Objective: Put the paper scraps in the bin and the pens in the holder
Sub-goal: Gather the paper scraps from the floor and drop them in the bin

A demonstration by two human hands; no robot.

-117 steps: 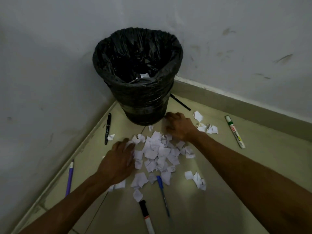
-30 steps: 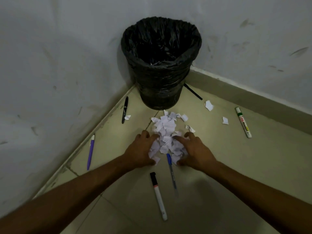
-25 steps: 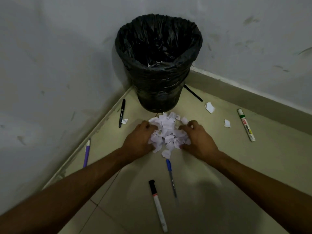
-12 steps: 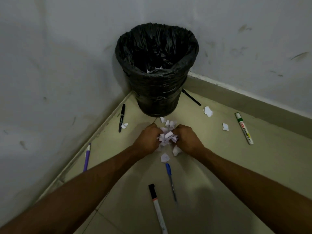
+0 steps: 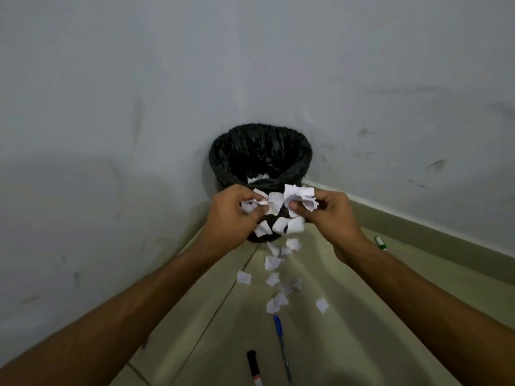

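Observation:
My left hand (image 5: 231, 215) and my right hand (image 5: 327, 215) are raised together in front of the bin (image 5: 260, 157), both shut on a bunch of white paper scraps (image 5: 278, 203). The bin is black, lined with a black bag, and stands in the wall corner with a few scraps inside. Several loose scraps (image 5: 274, 274) are in the air or on the floor below my hands. A blue pen (image 5: 281, 344) and a black-capped marker (image 5: 253, 367) lie on the floor near me. A green-capped marker (image 5: 380, 243) shows past my right wrist. No holder is in view.
Grey walls (image 5: 111, 107) meet behind the bin, with a skirting strip (image 5: 432, 232) along the right wall. The floor (image 5: 217, 330) is beige tile.
My hands squeezed the scrap pile together on the floor, then lifted the bunch up to the bin's near side. Several scraps are dropping from between them.

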